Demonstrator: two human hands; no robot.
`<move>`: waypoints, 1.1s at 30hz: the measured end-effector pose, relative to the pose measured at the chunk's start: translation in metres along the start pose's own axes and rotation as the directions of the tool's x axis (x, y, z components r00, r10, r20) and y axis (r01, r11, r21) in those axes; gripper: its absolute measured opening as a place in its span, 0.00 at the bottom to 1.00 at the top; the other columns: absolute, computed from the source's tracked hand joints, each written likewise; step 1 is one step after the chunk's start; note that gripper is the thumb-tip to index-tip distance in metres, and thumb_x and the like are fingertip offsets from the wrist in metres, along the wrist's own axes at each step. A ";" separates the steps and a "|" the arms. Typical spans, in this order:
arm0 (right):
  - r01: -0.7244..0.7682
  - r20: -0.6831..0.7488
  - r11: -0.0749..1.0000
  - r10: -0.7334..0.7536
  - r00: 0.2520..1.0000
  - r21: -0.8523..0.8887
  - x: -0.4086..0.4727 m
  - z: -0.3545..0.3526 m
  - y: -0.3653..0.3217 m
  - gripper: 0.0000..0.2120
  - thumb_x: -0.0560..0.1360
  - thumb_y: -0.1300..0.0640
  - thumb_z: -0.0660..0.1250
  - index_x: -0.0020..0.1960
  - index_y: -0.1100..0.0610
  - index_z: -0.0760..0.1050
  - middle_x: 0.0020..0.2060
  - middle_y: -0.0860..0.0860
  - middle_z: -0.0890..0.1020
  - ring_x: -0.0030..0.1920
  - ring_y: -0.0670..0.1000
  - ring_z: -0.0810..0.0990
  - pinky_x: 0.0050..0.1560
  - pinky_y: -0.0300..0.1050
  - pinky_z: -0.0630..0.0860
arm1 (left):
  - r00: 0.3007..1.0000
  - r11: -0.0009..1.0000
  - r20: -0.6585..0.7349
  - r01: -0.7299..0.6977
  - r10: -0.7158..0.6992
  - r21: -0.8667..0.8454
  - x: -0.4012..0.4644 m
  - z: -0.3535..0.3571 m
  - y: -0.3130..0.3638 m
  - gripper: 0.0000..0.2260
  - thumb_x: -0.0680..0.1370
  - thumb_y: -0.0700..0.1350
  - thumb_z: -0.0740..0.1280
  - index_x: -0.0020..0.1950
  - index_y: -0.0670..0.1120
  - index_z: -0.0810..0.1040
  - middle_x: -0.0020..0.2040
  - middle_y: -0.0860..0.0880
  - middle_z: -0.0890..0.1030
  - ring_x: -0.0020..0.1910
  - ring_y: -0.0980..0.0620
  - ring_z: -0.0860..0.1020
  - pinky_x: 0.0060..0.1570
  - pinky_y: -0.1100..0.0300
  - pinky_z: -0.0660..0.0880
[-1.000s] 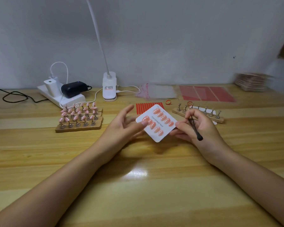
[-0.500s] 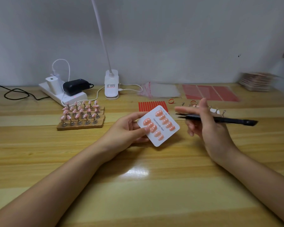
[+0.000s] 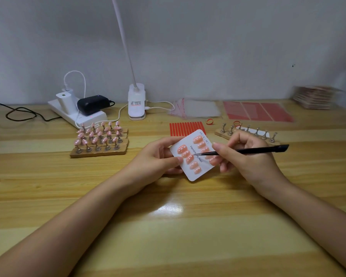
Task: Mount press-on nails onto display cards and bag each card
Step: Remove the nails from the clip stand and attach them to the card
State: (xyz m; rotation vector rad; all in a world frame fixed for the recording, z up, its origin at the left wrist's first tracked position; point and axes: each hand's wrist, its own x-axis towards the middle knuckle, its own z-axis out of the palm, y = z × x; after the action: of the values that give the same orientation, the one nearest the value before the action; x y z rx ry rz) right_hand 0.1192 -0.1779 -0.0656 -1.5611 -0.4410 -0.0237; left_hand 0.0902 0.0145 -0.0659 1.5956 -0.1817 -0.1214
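Observation:
My left hand (image 3: pixel 158 156) grips the left edge of a white display card (image 3: pixel 195 174) that carries two rows of orange-pink press-on nails, held tilted just above the table. My right hand (image 3: pixel 246 158) pinches black tweezers (image 3: pixel 256 150) lying nearly level, their tip over the middle of the card; its lower fingers touch the card's right edge. A wooden stand (image 3: pixel 100 151) with several pink nails on pegs sits to the left. A second wooden stand (image 3: pixel 221 133) with bare pegs lies behind my right hand. Clear bags (image 3: pixel 200 109) lie at the back.
A white power strip (image 3: pixel 84 116) with chargers and a clip lamp (image 3: pixel 136 104) stand at the back left, cables trailing. Red adhesive strips (image 3: pixel 185 127), red sheets (image 3: pixel 256 112), two small red rings (image 3: pixel 209 121) and a stack of cards (image 3: pixel 316 96) lie at the back right.
My right hand turned the tweezers from upright to level and brought their tip over the card. My left hand closed on the card's left edge and tilted it.

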 end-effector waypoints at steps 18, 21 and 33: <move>0.033 0.064 0.999 -0.031 0.997 -0.029 -0.003 0.000 -0.003 0.08 0.71 0.60 0.68 0.38 0.55 0.69 0.28 0.54 0.82 0.23 0.46 0.75 0.26 0.35 0.73 | 0.999 1.000 -0.012 0.029 -0.029 -0.007 0.001 0.001 0.002 0.16 0.76 0.30 0.62 0.52 0.51 0.75 0.38 0.51 0.84 0.40 0.55 0.82 0.36 0.65 0.79; 0.073 0.092 0.997 -0.070 0.993 -0.034 -0.006 0.002 -0.004 0.07 0.70 0.59 0.68 0.38 0.54 0.69 0.28 0.55 0.82 0.23 0.47 0.75 0.27 0.35 0.73 | 0.999 0.999 -0.028 0.042 -0.042 0.005 0.003 0.001 0.001 0.16 0.76 0.30 0.62 0.49 0.53 0.75 0.36 0.51 0.84 0.39 0.55 0.82 0.35 0.65 0.79; -0.011 -0.014 0.991 0.013 1.000 0.135 -0.002 0.004 -0.001 0.08 0.72 0.63 0.65 0.39 0.56 0.67 0.26 0.54 0.81 0.22 0.46 0.74 0.26 0.34 0.72 | 0.997 0.993 -0.022 0.073 -0.076 -0.096 0.003 -0.003 0.001 0.14 0.75 0.31 0.63 0.53 0.49 0.76 0.45 0.45 0.84 0.41 0.53 0.83 0.35 0.66 0.79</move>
State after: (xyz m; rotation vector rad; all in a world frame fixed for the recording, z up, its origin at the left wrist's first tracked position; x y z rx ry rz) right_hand 0.1161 -0.1750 -0.0655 -1.4292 -0.4126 0.0039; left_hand 0.0938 0.0166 -0.0650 1.5090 -0.0952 -0.1652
